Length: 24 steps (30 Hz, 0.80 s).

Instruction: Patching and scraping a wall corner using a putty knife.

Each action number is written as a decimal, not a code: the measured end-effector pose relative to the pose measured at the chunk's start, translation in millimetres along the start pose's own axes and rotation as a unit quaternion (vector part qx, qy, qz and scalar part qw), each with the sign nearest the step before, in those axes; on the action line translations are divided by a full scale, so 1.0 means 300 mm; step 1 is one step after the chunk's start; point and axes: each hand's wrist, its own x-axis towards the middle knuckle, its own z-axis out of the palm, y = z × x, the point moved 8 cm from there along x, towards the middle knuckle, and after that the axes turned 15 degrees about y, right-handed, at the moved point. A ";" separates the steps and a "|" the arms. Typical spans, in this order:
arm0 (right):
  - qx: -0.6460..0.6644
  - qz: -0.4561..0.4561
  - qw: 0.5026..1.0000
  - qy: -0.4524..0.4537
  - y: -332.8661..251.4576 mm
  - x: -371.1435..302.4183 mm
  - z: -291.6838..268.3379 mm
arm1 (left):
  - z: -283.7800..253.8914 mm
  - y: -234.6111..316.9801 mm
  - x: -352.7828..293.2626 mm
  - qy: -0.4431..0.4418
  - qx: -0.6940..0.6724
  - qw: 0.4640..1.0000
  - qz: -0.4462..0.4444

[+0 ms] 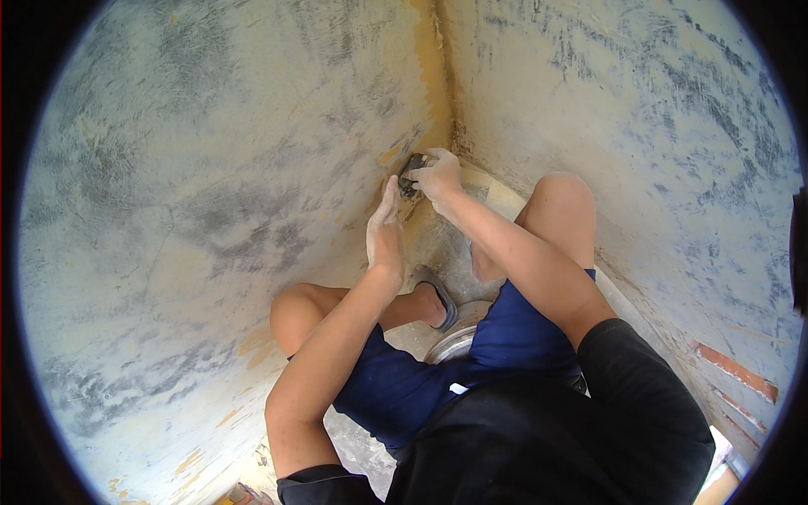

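I am crouched in a corner where two mottled grey and yellow walls (210, 168) meet. My right hand (438, 174) is closed around a small dark pad, likely sandpaper (411, 165), pressed against the corner seam low on the wall. My left hand (385, 229) lies flat, fingers together, against the left wall just below and left of the pad. Both hands are dusted white.
My knees, blue shorts and black shirt fill the lower middle. A sandalled foot (439, 301) rests on the dusty floor beside a round metal rim (454, 341). Reddish strips (732, 370) show low on the right wall.
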 end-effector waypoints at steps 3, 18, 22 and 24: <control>-0.004 -0.018 1.000 0.013 -0.002 0.003 -0.001 | -0.009 0.038 -0.004 0.022 -0.102 0.995 0.009; -0.014 -0.086 0.996 -0.003 -0.122 -0.173 0.036 | 0.153 0.063 0.024 -0.053 -0.516 0.840 -0.159; -0.021 -0.079 0.996 -0.033 -0.075 -0.146 0.045 | 0.136 0.032 0.011 -0.048 -0.528 0.831 -0.168; -0.016 -0.054 0.998 -0.042 -0.038 -0.130 0.052 | 0.131 0.027 0.005 -0.065 -0.549 0.818 -0.160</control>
